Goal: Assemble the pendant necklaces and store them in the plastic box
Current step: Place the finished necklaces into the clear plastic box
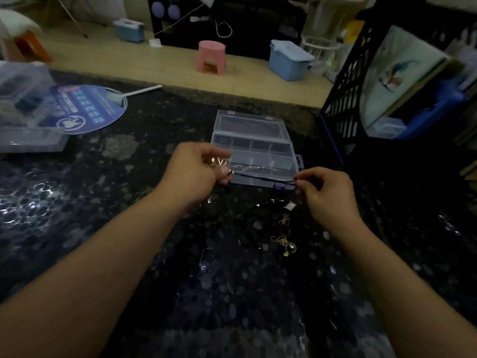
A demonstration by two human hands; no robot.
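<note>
Black cord (260,176) stretches mid-frame between left hand (198,169), pinching one end, and right hand (325,192), pinching the other; keep it taut while threading

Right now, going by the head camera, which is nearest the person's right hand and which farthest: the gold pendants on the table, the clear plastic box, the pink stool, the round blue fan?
From the right hand:
1. Gold pendants, just below it and slightly left, on the table.
2. Clear plastic box, lid open, ahead and to its left.
3. Pink stool, on the floor beyond the table.
4. Round blue fan, far left on the table.
</note>
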